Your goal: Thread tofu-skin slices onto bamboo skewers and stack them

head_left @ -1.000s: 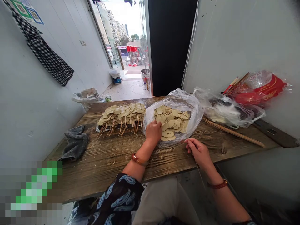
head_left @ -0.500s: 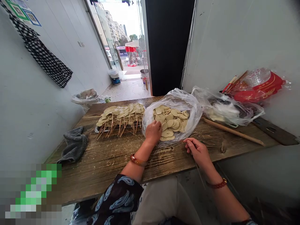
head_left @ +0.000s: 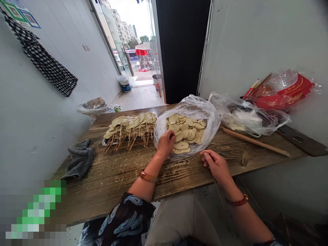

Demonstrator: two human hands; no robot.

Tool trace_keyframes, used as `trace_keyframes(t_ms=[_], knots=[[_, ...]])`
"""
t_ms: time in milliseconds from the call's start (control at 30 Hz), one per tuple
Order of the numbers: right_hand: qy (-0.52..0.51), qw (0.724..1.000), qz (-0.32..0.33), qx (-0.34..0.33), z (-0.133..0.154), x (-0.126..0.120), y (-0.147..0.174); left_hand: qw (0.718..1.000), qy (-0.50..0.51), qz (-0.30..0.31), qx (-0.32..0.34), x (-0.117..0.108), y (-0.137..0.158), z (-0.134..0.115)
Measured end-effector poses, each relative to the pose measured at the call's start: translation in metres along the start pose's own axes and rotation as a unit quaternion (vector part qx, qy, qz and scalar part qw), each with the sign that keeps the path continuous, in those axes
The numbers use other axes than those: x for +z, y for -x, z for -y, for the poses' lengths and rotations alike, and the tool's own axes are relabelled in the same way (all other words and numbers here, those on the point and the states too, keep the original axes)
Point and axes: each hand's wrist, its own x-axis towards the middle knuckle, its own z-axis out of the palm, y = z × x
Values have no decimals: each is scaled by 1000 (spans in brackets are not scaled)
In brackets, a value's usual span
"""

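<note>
Pale, flat oval food slices fill a clear plastic bag, its mouth spread wide on the wooden table. At the bag's left side, my left hand is closed, fingertips together against the slices; what they pinch, if anything, is hidden. My right hand grips a thin skewer between thumb and fingers just in front of the bag. Its shaft slants down past the table edge. Left of the bag, a tray bears piled skewered slices, their sticks pointing toward me.
Loose bamboo skewers lie in a bundle on the right, by a dark flat board. Behind them are another plastic bag and red packaging. A grey cloth rests on the table's left.
My left hand has shifted very slightly, its fingertips lifting a little off the slices. My right hand keeps the skewer in nearly the same place. The whole view has moved slightly.
</note>
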Motion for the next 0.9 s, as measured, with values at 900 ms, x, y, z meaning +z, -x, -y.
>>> trace_keyframes(t_ms=[900], knots=[[11, 1000, 10, -3, 1, 0, 0, 906, 360, 68, -211, -2, 3, -8]])
